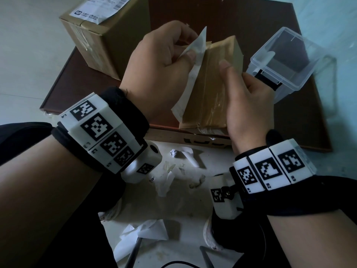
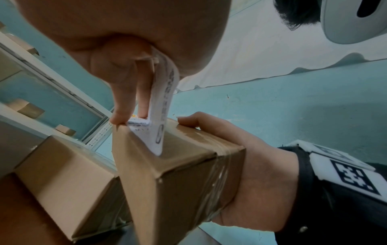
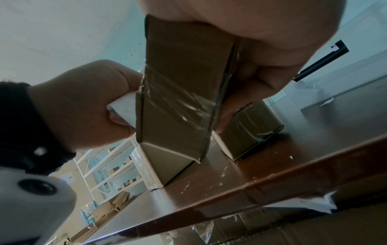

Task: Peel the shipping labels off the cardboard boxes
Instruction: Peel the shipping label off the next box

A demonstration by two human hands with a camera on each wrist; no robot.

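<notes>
My right hand [image 1: 238,74] grips a small taped cardboard box [image 1: 210,84] above the brown board, thumb on its top face and fingers behind it. My left hand [image 1: 188,53] pinches a white shipping label [image 1: 193,62] that is lifted off the box's left side; its lower end still lies against the box. In the left wrist view the label [image 2: 165,102] hangs from my fingers [image 2: 125,92] down to the box [image 2: 178,174]. The right wrist view shows the box [image 3: 180,92] from below. A larger box [image 1: 96,41] at the back left carries a label [image 1: 100,8].
A clear plastic container [image 1: 286,60] lies on the brown board [image 1: 309,113] to the right of the held box. Torn paper scraps [image 1: 164,182] and a crumpled label [image 1: 143,233] lie on the floor near me. Another small box [image 3: 251,129] stands on the board.
</notes>
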